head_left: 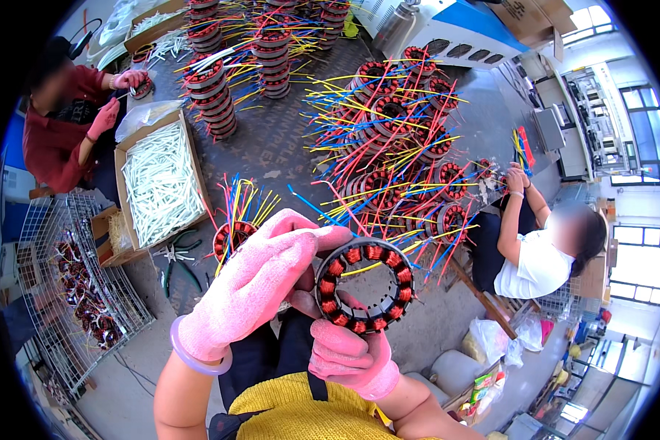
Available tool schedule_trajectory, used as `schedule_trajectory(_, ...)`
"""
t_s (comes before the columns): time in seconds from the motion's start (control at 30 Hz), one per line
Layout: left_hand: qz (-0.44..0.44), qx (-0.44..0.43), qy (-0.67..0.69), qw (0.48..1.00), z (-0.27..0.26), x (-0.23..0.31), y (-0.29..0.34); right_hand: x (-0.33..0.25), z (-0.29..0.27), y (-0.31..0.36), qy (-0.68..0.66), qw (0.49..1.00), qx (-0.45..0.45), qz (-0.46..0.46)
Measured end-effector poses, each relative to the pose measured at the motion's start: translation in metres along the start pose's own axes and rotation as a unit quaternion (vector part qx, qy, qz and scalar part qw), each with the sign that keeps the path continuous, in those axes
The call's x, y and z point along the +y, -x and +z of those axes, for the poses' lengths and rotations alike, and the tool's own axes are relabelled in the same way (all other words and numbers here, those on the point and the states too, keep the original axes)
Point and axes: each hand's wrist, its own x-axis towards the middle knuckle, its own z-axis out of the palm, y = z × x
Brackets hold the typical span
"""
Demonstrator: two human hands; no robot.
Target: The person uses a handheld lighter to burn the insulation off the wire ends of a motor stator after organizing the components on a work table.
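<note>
A motor stator [401, 279], a dark ring with copper windings round its inside, is held up in front of my body. My left hand [260, 271], in a pink glove with dark-stained fingertips, closes on its upper left edge. My right hand [356, 361], gloved the same way, grips the ring from below, and a fingertip shows through the opening. Blue, red and yellow lead wires run out behind the ring, partly hidden by my left fingers. Just beyond my left hand, another stator [231, 238] lies on the table with its coloured wires standing up.
Many wired stators [389, 110] are heaped on the dark table [271, 143], with stator stacks [211, 95] farther back. At left are a cardboard box of white tubes [163, 183], pliers [177, 275] and a wire cart [88, 293]. Co-workers sit at left [62, 139] and right [543, 257].
</note>
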Motion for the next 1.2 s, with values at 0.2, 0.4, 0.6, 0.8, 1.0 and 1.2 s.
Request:
schedule_trajectory(0.2, -0.013, -0.012, -0.008, 1.0, -0.002, -0.002, -0.004, -0.002, -0.001, -0.005, -0.007, 0.997, -0.073, 0.018)
schedule_trajectory(0.4, -0.007, -0.016, -0.002, 1.0, -0.002, -0.009, -0.007, 0.0, -0.001, -0.008, -0.05, 0.994, -0.097, 0.015)
schedule_trajectory(0.6, -0.004, -0.021, -0.003, 1.0, -0.001, -0.008, -0.009, -0.003, -0.006, -0.004, -0.044, 0.999, -0.02, -0.015)
schedule_trajectory(0.8, 0.021, -0.034, 0.002, 0.999, -0.012, -0.004, -0.003, -0.012, -0.008, -0.016, -0.011, 0.995, -0.091, 0.042)
schedule_trajectory(1.0, 0.191, 0.25, -0.288, 0.905, -0.056, -0.028, 0.029, -0.038, -0.014, -0.056, 0.46, 0.828, 0.244, -0.206)
schedule_trajectory(1.2, 0.177, 0.482, -0.066, 0.855, -0.098, -0.09, 0.092, -0.053, -0.097, -0.104, 0.851, 0.45, 0.12, -0.241)
